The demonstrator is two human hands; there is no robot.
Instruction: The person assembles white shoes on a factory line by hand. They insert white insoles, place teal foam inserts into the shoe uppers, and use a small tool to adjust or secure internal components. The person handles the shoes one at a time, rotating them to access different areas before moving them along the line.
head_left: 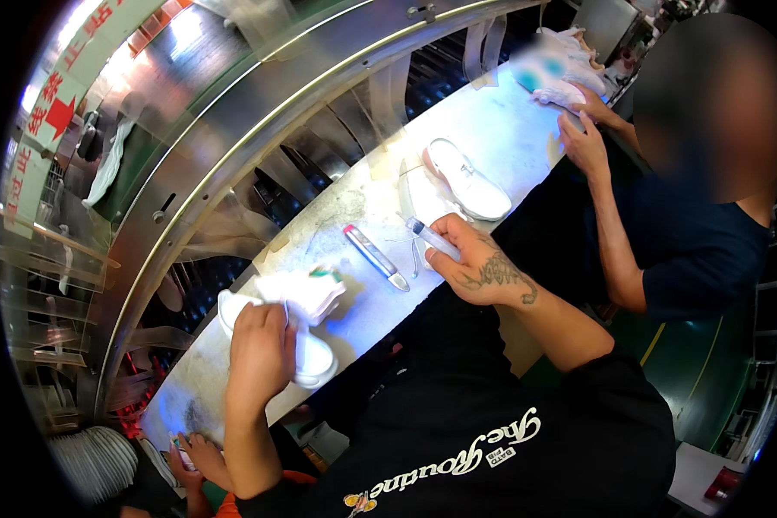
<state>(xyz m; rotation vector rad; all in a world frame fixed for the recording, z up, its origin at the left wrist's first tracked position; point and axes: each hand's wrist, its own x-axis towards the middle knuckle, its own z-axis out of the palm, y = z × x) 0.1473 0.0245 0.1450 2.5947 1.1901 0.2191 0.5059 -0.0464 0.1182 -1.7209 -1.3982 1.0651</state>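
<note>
My left hand (261, 350) is closed over a white shoe (317, 363) at the near left of the bench, its fingers curled round the shoe's upper side. Beside that shoe lies a crumpled white bundle (298, 292) with a green patch. In my right hand (470, 263) a slim clear tube with a dark end (432, 235), like a syringe, is pinched between thumb and fingers. A second white shoe (469, 181) rests just beyond this hand. Between both hands lies a pen-shaped tube (375, 257) with a red end.
The pale narrow bench (337, 233) runs diagonally beside a curved metal rail (233, 95) with clear hanging strips. At the far right a co-worker's hands (587, 129) touch a pile of white shoes (561, 65). Another person's hands (197, 457) are at the lower left.
</note>
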